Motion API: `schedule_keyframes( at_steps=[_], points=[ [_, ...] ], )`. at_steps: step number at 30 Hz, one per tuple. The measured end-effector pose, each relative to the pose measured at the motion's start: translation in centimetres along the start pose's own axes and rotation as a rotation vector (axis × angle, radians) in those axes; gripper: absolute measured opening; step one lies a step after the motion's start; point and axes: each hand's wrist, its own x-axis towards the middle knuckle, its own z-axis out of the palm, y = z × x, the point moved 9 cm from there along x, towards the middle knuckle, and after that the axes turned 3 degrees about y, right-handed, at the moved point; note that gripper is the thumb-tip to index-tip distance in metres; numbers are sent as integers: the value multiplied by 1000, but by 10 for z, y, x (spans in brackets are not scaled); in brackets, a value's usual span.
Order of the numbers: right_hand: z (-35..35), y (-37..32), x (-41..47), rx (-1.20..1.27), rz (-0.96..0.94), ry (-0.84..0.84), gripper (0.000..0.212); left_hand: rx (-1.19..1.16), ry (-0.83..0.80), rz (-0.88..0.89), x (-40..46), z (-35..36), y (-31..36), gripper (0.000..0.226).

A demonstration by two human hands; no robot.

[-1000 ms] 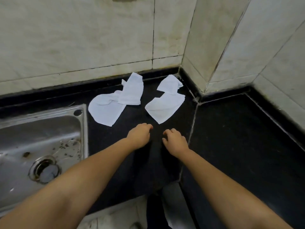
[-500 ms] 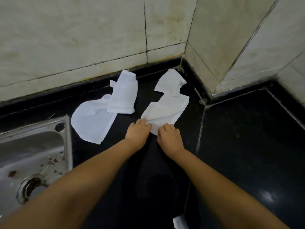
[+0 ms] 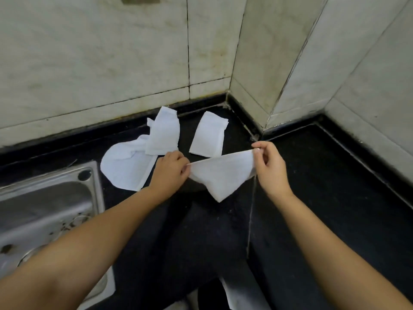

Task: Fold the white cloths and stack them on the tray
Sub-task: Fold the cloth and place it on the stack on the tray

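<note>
Head view: a white cloth [image 3: 220, 175] is held up off the black counter [image 3: 324, 198] by both hands. Its left end is pinched between the thumb and fingers of the left hand [image 3: 171, 170], and its upper right corner is pinched between the thumb and fingertips of the right hand [image 3: 269, 166]. The top edge is stretched between the two grips, and the rest of the cloth hangs below the fingers to a point.

Just beyond the fingertips, between the two hands and toward the tiled wall [image 3: 111, 63], a folded cloth [image 3: 207, 136] is seen lying flat on the counter. Beyond the left fingers a second folded cloth [image 3: 164, 133] is laid overlapping a rounded, spread cloth [image 3: 125, 167], which lies just beside the left hand's outer side. Further left of that hand, a steel sink [image 3: 44, 209] is set into the counter. No tray can be made out.
</note>
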Motion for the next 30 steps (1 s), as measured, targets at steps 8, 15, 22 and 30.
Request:
schedule_keyframes(
  at_steps=[8,15,22,30],
  points=[
    [-36,-37,33,-22,-5,58,19,-355,151,-262,31,-70,-5,16],
    [-38,-48,18,174,23,85,12,-689,147,-306,4,-107,-3,13],
    [-12,46,-64,77,214,-174,13,-869,-307,-520,-106,-8,-18,9],
    [11,123,-103,-60,451,-392,13,-745,-437,-683,-159,53,-37,14]
  ],
)
